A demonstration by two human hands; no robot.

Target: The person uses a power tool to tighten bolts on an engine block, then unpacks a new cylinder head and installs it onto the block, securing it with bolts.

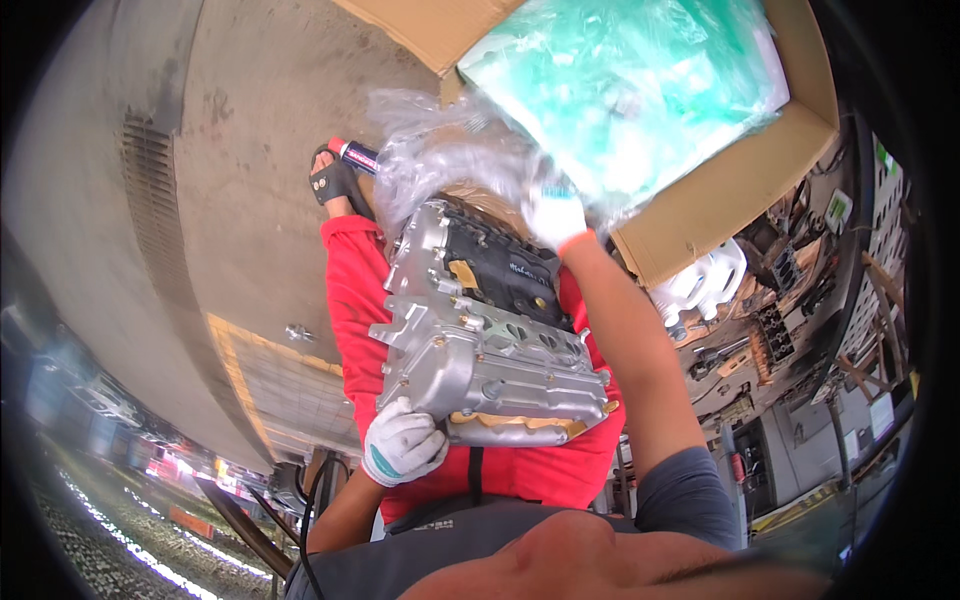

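one silver engine [485,338] lies beyond the left hand [403,442] clamped on its corner; right hand [557,214] blurred, grip unclear.

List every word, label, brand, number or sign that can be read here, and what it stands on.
I won't copy wording, only place it:
Tube: pale lettering on its dark label, small.
Engine cover: white marks like handwriting.
Shirt: pale lettering near the hem, small.
Left glove, right glove: teal patches, no readable text.
Background: too blurred to read.
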